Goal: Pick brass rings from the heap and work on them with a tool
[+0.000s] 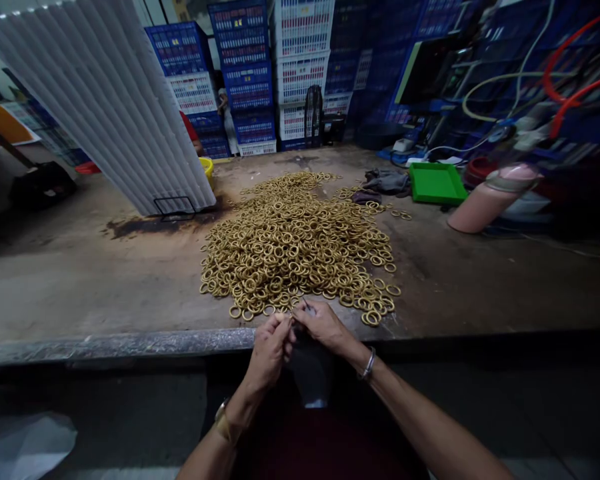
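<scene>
A large heap of brass rings point(297, 243) lies on the worn workbench point(105, 280) in front of me. My left hand point(271, 350) and my right hand point(321, 325) meet at the bench's front edge, just below the heap. Both have their fingers pinched together around something small and thin; a dark wire-like tip sticks up from the right hand. What each pinch holds is too small to name. A clear plastic bag point(311, 377) hangs below the hands. Each wrist has a bracelet or watch.
A tall stack of white ribbed trays point(115, 100) stands at the left back. A green tray point(436, 183), a grey cloth point(386, 181) and a pink cylinder point(490, 199) lie at the right. Blue and white crates point(270, 73) line the rear. A white bag point(23, 443) lies on the floor.
</scene>
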`<state>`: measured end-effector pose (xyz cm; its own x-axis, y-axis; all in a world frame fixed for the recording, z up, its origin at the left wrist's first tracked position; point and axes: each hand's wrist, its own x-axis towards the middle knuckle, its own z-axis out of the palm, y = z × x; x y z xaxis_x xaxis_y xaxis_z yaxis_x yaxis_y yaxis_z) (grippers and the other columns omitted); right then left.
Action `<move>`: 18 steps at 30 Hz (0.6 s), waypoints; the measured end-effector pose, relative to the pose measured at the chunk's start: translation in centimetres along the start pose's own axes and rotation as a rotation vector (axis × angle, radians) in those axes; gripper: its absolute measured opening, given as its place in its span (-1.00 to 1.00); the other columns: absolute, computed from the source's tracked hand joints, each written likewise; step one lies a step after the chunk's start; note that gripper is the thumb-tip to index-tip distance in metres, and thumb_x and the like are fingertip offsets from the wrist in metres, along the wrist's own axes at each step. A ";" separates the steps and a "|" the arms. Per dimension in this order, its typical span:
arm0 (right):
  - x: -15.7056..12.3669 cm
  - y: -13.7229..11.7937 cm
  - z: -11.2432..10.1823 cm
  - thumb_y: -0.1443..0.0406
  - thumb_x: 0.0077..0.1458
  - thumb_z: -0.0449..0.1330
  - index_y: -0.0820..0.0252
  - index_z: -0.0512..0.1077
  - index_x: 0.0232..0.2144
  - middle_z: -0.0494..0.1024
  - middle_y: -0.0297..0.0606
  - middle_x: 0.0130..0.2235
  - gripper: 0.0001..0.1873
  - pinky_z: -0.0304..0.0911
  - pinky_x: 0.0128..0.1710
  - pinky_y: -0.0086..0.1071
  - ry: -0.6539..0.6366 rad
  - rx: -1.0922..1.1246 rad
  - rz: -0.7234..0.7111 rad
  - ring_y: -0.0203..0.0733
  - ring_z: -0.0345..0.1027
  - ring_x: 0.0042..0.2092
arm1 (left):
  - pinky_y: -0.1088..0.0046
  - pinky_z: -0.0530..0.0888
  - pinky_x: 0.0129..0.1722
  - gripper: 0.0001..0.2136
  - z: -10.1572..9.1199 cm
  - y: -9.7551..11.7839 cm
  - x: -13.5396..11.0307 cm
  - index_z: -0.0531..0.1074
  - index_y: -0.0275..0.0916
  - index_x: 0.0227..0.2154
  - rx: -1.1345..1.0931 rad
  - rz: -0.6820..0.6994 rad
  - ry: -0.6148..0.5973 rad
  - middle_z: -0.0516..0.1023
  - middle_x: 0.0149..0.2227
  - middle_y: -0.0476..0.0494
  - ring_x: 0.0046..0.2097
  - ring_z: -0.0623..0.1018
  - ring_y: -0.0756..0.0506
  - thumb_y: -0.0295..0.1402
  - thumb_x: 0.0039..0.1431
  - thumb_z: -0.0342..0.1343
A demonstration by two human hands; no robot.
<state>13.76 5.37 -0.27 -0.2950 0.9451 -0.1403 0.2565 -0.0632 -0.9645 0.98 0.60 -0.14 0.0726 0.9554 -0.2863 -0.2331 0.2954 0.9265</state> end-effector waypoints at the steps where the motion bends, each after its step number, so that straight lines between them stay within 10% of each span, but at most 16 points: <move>1: 0.0 -0.1 0.0 0.21 -0.07 0.06 0.22 0.30 -0.61 0.25 -0.47 -0.66 -0.79 -0.04 -0.63 -0.54 0.008 -0.015 -0.012 -0.45 0.01 -0.63 | 0.64 0.07 -0.69 -0.70 0.0 0.0 0.0 0.28 -0.27 -0.49 -0.052 -0.028 -0.031 0.27 -0.60 0.09 -0.67 0.17 0.16 -0.10 0.02 0.04; 8: 0.0 0.6 -0.1 0.30 -0.04 0.01 0.22 0.33 -0.58 0.32 -0.41 -0.60 -0.83 0.05 -0.52 -0.52 0.096 -0.170 -0.077 -0.39 0.12 -0.54 | 0.66 0.09 -0.67 -0.72 0.1 0.1 -0.3 0.23 -0.25 -0.47 -0.208 -0.032 -0.037 0.30 -0.55 0.09 -0.63 0.21 0.15 -0.13 -0.01 0.10; 18: -1.4 0.3 -0.1 0.46 -0.10 -0.02 0.19 0.37 -0.49 0.42 -0.36 -0.53 -0.82 -0.02 -0.49 -0.52 -0.127 -0.547 -0.255 -0.36 0.20 -0.49 | 0.64 0.12 -0.68 -0.70 -0.5 -0.7 0.0 0.24 -0.23 -0.51 0.005 0.080 -0.004 0.28 -0.60 0.09 -0.66 0.17 0.14 -0.07 0.01 0.05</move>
<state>14.32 4.04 -0.32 -0.5078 0.8612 0.0214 0.5885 0.3649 -0.7215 0.68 0.43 -0.90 0.0574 0.9760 -0.2099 -0.2331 0.2176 0.9478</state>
